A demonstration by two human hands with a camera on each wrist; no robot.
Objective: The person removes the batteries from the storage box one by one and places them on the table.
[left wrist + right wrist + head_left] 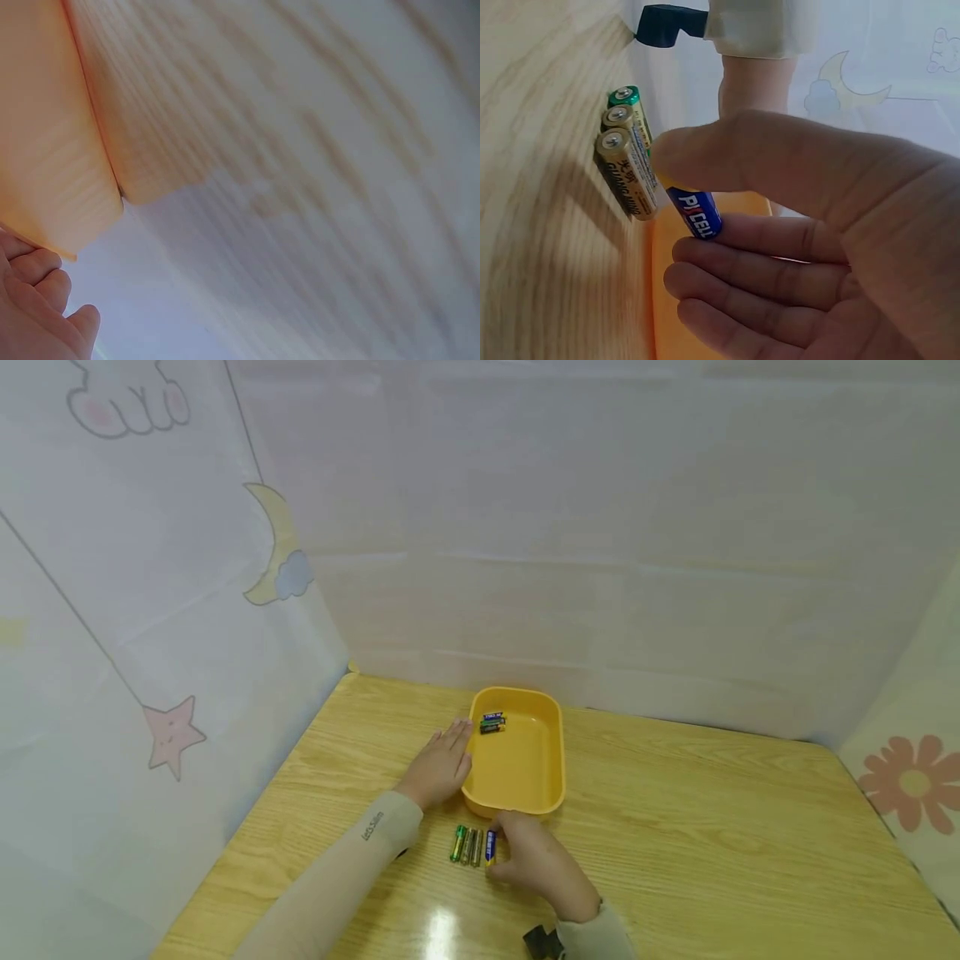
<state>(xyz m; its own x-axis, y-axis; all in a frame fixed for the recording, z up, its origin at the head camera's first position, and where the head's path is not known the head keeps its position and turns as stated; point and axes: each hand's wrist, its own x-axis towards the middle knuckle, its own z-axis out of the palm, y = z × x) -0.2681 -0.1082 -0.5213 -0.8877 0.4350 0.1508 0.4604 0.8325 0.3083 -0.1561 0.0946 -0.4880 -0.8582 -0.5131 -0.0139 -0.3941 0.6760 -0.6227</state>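
Observation:
My right hand (538, 860) pinches a blue and yellow battery (695, 214) between thumb and forefinger, the other fingers held out. Beside it, on the tabletop, a green battery (624, 96) and two gold batteries (616, 144) stand in a row in the right wrist view. Just beyond them is a yellow plastic bin (558, 752). Three batteries (492, 723), with blue, green and black wrappers, lie together at its far left inside. My left hand (438, 768) rests against the bin's left wall, its extended fingers at the rim.
The wooden table (712, 835) stretches out on both sides of the bin. A pale cloth wall (562, 568) rises behind the table's back edge, and printed cloth (187, 635) hangs along the left. A black device (542, 942) is at the right wrist.

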